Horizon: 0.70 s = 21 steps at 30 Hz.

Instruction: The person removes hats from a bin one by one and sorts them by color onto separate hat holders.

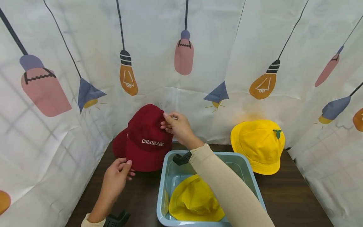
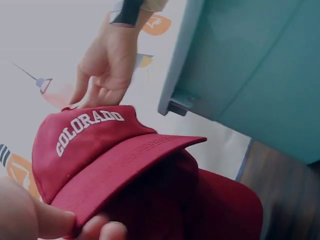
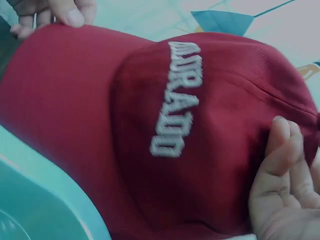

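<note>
A red baseball cap (image 1: 148,135) with white COLORADO lettering is held upright at the back left of the table. My left hand (image 1: 116,176) pinches the left corner of its brim, thumb above and fingers below, as the left wrist view shows. My right hand (image 1: 178,127) reaches across the tub and grips the right side of the crown near its top; its fingers look bent in the right wrist view. Behind and under this cap is another red cap (image 1: 119,143), mostly hidden, whose brim (image 2: 230,205) shows in the left wrist view.
A light blue plastic tub (image 1: 161,195) stands at the front middle, with a yellow bucket hat (image 1: 195,198) inside. Another yellow bucket hat (image 1: 256,145), with a green sprout, sits at the back right against the lamp-patterned curtain (image 1: 158,37). The table (image 1: 289,195) is dark wood.
</note>
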Motion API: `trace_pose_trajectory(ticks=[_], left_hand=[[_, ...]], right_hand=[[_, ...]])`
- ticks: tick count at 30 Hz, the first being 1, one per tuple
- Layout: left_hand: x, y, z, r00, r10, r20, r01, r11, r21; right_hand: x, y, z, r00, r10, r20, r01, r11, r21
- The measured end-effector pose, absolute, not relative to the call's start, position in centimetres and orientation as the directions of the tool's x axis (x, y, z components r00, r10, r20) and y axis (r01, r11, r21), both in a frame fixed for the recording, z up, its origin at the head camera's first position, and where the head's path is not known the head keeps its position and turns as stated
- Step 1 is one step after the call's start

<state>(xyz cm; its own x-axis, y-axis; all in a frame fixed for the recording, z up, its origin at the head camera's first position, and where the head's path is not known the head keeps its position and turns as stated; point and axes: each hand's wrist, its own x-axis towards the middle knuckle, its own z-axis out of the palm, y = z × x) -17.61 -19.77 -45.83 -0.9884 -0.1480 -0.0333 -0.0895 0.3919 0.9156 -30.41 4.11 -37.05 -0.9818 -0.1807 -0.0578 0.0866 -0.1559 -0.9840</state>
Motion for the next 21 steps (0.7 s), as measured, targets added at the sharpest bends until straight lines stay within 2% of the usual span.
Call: trace_pose_trajectory(ticks=[5, 8, 14, 18, 21], left_hand=[[-18.0, -19.9, -45.5, -0.979, -0.206, -0.008, -0.074, 0.313, 0.947], [-18.2, -20.1, -45.3, -0.978, -0.210, -0.006, -0.067, 0.284, 0.956], [-18.8, -20.4, -45.2, -0.973, -0.231, -0.014, -0.072, 0.241, 0.968], [-19.1, -20.8, -45.1, -0.970, -0.240, -0.039, -0.089, 0.203, 0.975], [-19.4, -21.1, -44.9, -0.971, -0.234, -0.056, -0.098, 0.173, 0.980]], right_hand=[[-31.2, 5.6, -37.0, -0.992, 0.042, -0.120, 0.122, 0.063, -0.991], [-31.8, 6.6, -37.7, -0.979, 0.104, -0.175, 0.185, 0.104, -0.977], [-32.2, 7.7, -40.1, -0.924, -0.087, -0.371, 0.362, 0.108, -0.926], [-32.1, 7.2, -41.3, -0.885, -0.207, -0.417, 0.414, 0.059, -0.908], [-32.0, 6.8, -41.7, -0.870, -0.236, -0.434, 0.446, 0.003, -0.895]])
